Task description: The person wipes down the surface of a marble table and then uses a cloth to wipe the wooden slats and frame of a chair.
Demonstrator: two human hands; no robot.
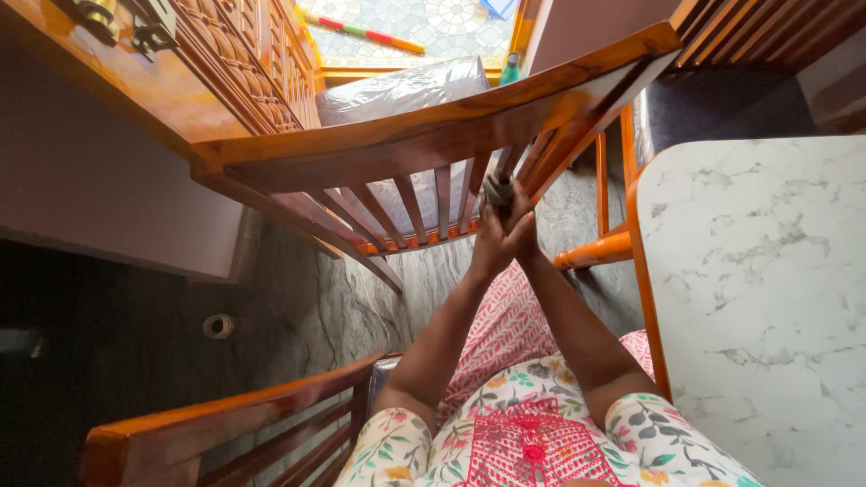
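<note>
Together, left hand point(492, 236), right hand point(523, 230), grey cloth point(497, 190), chair slat point(476, 188)

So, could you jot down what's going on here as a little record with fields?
Place: indoors, grey stone floor
Left hand: clasped with the other hand around a grey cloth
Right hand: same grip, pressed against the left
Cloth position: against a slat of the wooden chair back
Beside: white marble-patterned table, to the right
Also on the floor: a roll of tape
</note>
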